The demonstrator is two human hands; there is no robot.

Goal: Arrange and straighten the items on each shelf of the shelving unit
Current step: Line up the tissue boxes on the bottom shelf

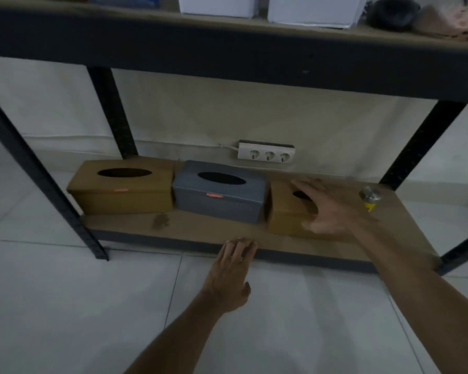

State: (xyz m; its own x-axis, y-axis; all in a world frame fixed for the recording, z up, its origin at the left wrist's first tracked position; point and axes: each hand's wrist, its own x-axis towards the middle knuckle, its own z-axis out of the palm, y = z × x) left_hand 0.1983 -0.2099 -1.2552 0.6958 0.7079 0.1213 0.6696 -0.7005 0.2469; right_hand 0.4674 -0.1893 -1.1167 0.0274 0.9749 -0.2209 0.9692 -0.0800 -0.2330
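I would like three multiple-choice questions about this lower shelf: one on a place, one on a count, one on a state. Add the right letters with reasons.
1. Where does the grey tissue box stand? A) on the floor B) between the left brown box and the right brown box C) on the upper shelf
2. How many sockets does the white power strip show? A) two B) three C) five
3. What does the left hand do? A) grips the grey tissue box B) hangs in air C) rests on the front edge of the lower shelf
Answers: 1 B, brown boxes flank it; 2 B, three round sockets in a row; 3 C, its straight fingers lie on the edge.
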